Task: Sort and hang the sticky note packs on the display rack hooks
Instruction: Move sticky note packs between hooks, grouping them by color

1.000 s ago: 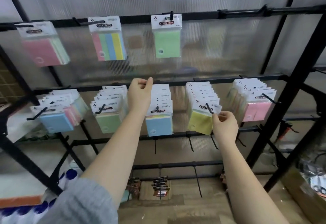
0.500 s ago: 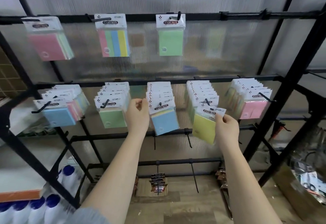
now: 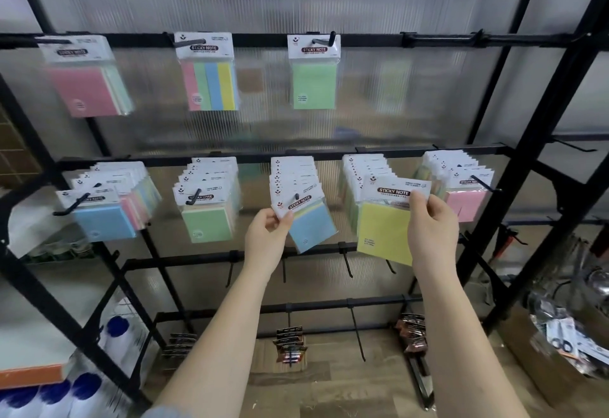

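Left hand: I see my left hand (image 3: 268, 236) pinching the lower left corner of the header card of the blue pack (image 3: 304, 218); thumb on the front, the other fingers curled behind the card and hidden from me.
Blue pack: it hangs at the front of the middle stack on the middle rail (image 3: 296, 155), tilted, its bottom swung to the right; the hook tip (image 3: 296, 196) pokes through its header.
Right hand: my right hand (image 3: 431, 231) grips the yellow pack (image 3: 384, 231) by the right edge of its header card, fingers curled round it; the fingertips at the back are out of sight.
Yellow pack: held in front of the fourth stack (image 3: 364, 170); I cannot tell whether it is on the hook, since the pack itself covers the hook.
Top rail: a pink pack (image 3: 82, 88), blurred, a striped pack (image 3: 209, 84) and a green pack (image 3: 314, 84) hang singly.
Other stacks: blue-fronted (image 3: 103, 221), green-fronted (image 3: 206, 225) and pink-fronted (image 3: 466, 205); the packs behind each front one show only their header tops.
Lower rails: small dark carded items (image 3: 290, 343), too blurred to name.
Edges: white bottles with blue caps (image 3: 87, 384) at bottom left and a carton (image 3: 560, 371) at bottom right, both cut off by the frame.
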`<state>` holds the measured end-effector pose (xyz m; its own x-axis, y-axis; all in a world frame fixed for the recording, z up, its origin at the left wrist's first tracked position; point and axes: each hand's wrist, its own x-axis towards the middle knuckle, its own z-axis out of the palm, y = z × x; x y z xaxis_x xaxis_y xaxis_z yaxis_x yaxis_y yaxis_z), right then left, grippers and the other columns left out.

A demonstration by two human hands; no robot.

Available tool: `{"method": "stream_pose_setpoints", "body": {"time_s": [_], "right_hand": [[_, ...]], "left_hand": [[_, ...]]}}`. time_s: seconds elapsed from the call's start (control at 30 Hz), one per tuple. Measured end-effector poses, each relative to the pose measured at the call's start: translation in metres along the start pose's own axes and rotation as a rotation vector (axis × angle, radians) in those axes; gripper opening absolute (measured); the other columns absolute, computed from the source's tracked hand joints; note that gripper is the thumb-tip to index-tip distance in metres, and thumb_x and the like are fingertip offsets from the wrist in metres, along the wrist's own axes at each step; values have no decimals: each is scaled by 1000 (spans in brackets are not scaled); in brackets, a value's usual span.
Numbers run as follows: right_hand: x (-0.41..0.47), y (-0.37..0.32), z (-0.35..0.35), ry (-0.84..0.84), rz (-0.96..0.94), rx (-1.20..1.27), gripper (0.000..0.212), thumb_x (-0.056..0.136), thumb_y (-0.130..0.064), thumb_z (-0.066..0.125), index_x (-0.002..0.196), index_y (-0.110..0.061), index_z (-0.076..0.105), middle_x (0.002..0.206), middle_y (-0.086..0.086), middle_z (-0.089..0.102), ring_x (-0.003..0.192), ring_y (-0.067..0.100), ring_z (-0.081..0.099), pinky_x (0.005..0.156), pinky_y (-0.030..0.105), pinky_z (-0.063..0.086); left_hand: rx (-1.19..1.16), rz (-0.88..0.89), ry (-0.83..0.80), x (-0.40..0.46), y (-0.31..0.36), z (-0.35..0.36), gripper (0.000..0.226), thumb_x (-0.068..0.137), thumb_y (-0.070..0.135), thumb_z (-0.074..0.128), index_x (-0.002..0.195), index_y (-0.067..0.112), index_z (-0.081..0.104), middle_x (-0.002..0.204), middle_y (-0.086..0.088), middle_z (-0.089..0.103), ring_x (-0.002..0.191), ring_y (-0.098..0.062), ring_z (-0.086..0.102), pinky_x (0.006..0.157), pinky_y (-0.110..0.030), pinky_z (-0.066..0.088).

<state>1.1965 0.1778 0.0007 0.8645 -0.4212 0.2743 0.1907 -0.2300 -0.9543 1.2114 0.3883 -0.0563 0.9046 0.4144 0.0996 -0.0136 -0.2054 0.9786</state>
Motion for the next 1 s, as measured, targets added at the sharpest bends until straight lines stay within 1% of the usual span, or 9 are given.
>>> {"method": "stream_pose_setpoints", "body": {"time_s": [0.1, 0.23, 0.33, 0.43, 0.53, 0.73, 0.83, 0.9, 1.0], "right_hand": [[-1, -9, -3, 26, 10, 26, 39, 97, -27, 43, 61, -16, 31, 58, -3, 27, 55, 12, 24, 53, 28, 21], [-3, -16, -5, 44, 22, 58, 40, 97, -27, 44, 61, -17, 31, 57, -4, 28, 53, 9, 24, 52, 27, 22], [-4, -18, -6, 52, 18, 88, 38, 97, -27, 44, 63, -15, 34, 58, -3, 28, 55, 11, 25, 53, 28, 22], [-4, -18, -6, 56, 16, 101, 34, 97, -29, 45, 69, -10, 42, 61, -2, 32, 57, 11, 27, 56, 28, 24], [-3, -19, -6, 56, -1, 111, 41, 97, -30, 45, 73, 3, 44, 64, 2, 36, 59, 11, 29, 57, 28, 25], [-1, -19, -1, 49, -37, 148, 44, 97, -32, 45, 78, 8, 49, 70, 3, 45, 65, 13, 36, 62, 28, 30], [-1, -24, 3, 47, -60, 157, 45, 98, -27, 48, 59, -8, 37, 51, -15, 36, 52, 4, 29, 51, 21, 25], [0, -29, 7, 21, -108, 149, 47, 98, -27, 50, 56, -15, 31, 48, -15, 31, 49, 3, 24, 48, 20, 22], [2, -37, 14, -23, -173, 166, 45, 96, -29, 54, 61, -3, 45, 55, -7, 38, 54, 7, 29, 52, 24, 24]], "left_hand": [[-52, -37, -43, -3, 0, 1, 14, 93, 34, 57, 96, 21, 60, 100, 1, 66, 95, -17, 62, 79, -29, 49], [-138, -97, -95, -8, 3, 3, 13, 96, 32, 51, 95, 25, 63, 100, 5, 68, 94, -15, 60, 76, -27, 46], [-187, -129, -79, -10, 2, 5, 16, 98, 30, 49, 95, 25, 63, 102, 2, 68, 99, -20, 61, 85, -37, 49], [-131, -61, -1, -11, 6, 6, 24, 100, 26, 43, 84, 18, 58, 89, -1, 63, 81, -17, 56, 68, -30, 42], [-12, 32, 76, -13, 14, 4, 36, 101, 23, 39, 66, 17, 39, 65, 3, 43, 61, -12, 37, 54, -25, 26], [117, 171, 145, -12, 27, -8, 36, 101, 25, 37, 66, 16, 36, 61, 5, 41, 56, -9, 34, 53, -25, 25], [121, 217, 181, -13, 35, -16, 36, 101, 25, 37, 66, 15, 37, 61, 5, 40, 57, -11, 34, 51, -20, 26], [122, 229, 218, -14, 43, -22, 38, 101, 24, 37, 64, 18, 33, 61, 5, 38, 56, -9, 32, 48, -15, 28], [100, 249, 266, -15, 53, -32, 40, 101, 21, 38, 62, 21, 31, 61, 5, 35, 55, -9, 31, 47, -13, 27]]}}
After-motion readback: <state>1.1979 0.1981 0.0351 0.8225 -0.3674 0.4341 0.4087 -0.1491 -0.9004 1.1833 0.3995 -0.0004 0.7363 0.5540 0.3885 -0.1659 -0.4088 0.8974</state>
